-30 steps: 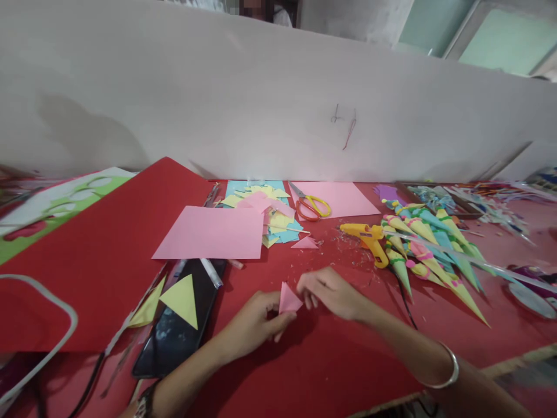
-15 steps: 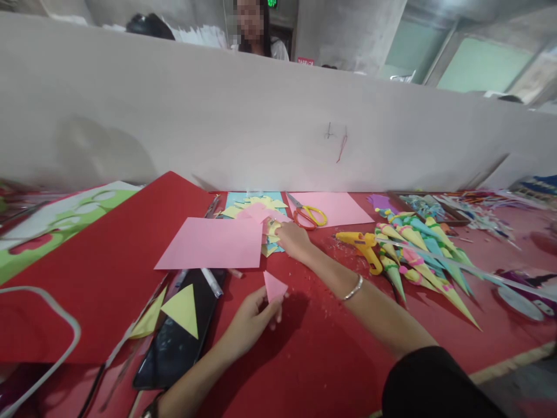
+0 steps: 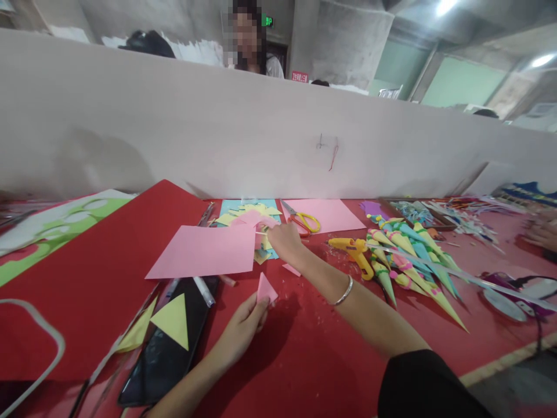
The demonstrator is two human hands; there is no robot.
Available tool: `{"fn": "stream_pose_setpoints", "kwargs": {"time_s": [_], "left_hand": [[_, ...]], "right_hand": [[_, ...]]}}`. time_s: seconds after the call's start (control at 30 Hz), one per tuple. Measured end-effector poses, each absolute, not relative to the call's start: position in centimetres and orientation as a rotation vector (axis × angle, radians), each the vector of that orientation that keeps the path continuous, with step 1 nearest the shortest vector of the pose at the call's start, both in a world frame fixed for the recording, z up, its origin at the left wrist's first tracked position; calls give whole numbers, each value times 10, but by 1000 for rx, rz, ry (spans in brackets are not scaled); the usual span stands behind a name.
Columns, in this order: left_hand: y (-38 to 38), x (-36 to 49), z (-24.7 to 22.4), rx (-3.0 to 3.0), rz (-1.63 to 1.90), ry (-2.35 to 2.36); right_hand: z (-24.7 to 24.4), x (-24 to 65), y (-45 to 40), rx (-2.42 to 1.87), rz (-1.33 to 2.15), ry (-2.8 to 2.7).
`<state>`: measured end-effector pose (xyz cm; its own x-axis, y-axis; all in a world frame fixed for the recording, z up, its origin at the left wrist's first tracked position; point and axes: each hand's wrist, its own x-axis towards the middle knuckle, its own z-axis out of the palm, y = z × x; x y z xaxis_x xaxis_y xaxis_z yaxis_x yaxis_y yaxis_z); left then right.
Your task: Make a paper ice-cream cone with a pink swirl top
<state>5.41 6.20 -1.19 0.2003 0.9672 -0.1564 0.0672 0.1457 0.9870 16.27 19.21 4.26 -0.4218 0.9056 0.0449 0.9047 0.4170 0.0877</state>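
Observation:
My left hand [image 3: 246, 319] pinches a small pink paper triangle [image 3: 266, 288] between thumb and fingers, low over the red tabletop. Further forward, my right hand [image 3: 284, 241] reaches to a pile of yellow, pink and blue paper pieces [image 3: 256, 212]. Its fingers are bent together at the pile's right edge, and what they hold is hidden. Another pink paper piece [image 3: 292, 269] lies beneath my right wrist. Left of the pile rests a pink paper sheet [image 3: 202, 251]. Scissors with red and yellow handles [image 3: 310, 222] lie just beyond my right hand.
A yellow glue gun [image 3: 354, 251] and a heap of decorated paper cones [image 3: 409, 249] lie to the right. At left are a black phone [image 3: 145, 377] with a yellow triangle [image 3: 174, 321] on it and a large red sheet [image 3: 96, 290]. A white partition [image 3: 195, 128] stands behind.
A pink paper piece now shows on the table below my right wrist. My right hand stays at the pile, and my left still pinches its triangle. The camera view has shifted slightly.

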Motion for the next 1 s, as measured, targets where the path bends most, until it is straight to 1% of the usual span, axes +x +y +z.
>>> {"fn": "stream_pose_setpoints", "kwargs": {"time_s": [0.17,0.27,0.43,0.63,0.83,1.0], "left_hand": [[62,52,-10,1108,966,1165],[61,51,-9,1044,977,1168],[63,52,-7,1050,953,1159],[65,53,-3,1082,917,1150],[64,52,-6,1147,875,1139],[64,50,-2,1209,908,1168]], "right_hand": [[74,182,182,1753,233,2650],[80,201,173,1798,207,2652],[61,221,147,1712,56,2701],[30,224,134,1851,-73,2593],[32,235,141,1699,-334,2743],[30,238,139,1621,-450,2872]]}}
